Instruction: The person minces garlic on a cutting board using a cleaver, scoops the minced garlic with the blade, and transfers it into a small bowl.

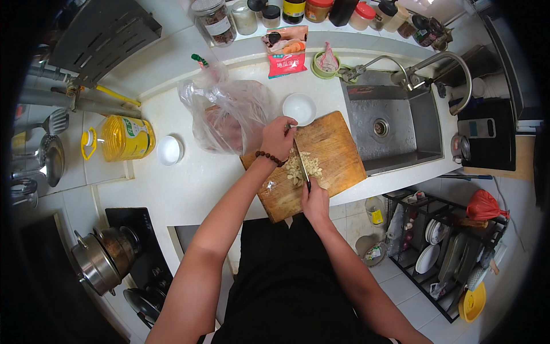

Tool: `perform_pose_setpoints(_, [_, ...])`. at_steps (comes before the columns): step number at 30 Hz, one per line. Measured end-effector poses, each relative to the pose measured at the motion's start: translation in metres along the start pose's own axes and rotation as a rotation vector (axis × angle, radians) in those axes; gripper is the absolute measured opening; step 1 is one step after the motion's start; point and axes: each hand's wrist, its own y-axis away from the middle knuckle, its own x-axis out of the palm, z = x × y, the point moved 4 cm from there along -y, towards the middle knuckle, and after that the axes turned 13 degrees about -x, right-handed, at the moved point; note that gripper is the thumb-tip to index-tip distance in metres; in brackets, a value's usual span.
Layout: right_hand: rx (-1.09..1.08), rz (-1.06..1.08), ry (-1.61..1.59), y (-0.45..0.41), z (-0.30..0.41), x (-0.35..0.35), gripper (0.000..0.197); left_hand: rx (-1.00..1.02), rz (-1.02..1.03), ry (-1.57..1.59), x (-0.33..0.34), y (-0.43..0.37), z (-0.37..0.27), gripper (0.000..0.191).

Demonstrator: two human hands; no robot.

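Note:
My right hand (316, 200) is closed around the black handle of a kitchen knife (300, 160), whose blade points away from me over a wooden cutting board (339, 146). Chopped pale pieces, apparently garlic, (316, 168) lie on the board on both sides of the blade. My left hand (278, 135), with a dark bead bracelet at the wrist, pinches at the knife's far end; whether it grips the tip or a small piece cannot be told. Just beyond it stands a small white bowl (300, 109), close to the board's far edge.
A clear plastic bag with reddish contents (232, 116) sits left of the board. Further left are another white bowl (169, 150) and an oil jug (129, 138). A steel sink (386, 129) lies to the right; a red packet (287, 51) and several jars stand behind.

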Motion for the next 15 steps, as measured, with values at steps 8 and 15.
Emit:
perform_pose_setpoints(8, [0.002,0.019,0.074,-0.002,-0.014,0.013,0.018,-0.049,0.018,0.013,0.009,-0.001,0.023,0.011])
perform_pose_setpoints(15, [0.022,0.009,0.030,-0.003,-0.007,-0.003,0.020,-0.020,0.027,0.043,0.006,-0.005,0.006,0.011])
